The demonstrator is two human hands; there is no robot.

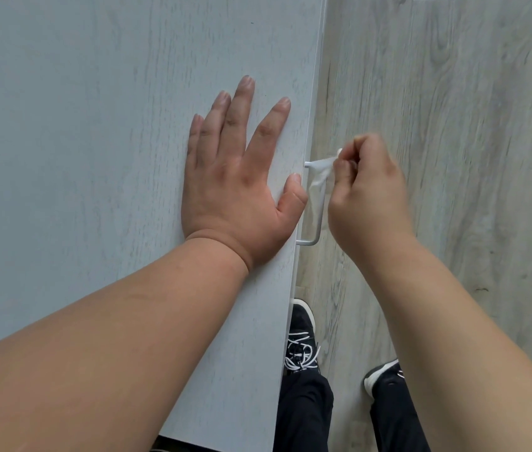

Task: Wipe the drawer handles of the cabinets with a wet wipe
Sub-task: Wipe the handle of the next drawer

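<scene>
Pale grey wood-grain cabinet surface [95, 125]: left hand [235, 177] braces flat, fingers straight; right hand [366, 190] pinches crumpled white wet wipe [320, 174] on white bar handle [320, 220], far end. Next, likely: drag wipe nearward.

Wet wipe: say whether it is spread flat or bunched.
Bunched: the wet wipe is a narrow crumpled strip, pinched by the right hand at the far end of the drawer handle.

floor [470, 125]: pale wood-look planks, off to the right of the right hand [369, 197]
shoes [300, 327]: black, white laces, below that hand
trousers [304, 415]: dark, lower still
</scene>
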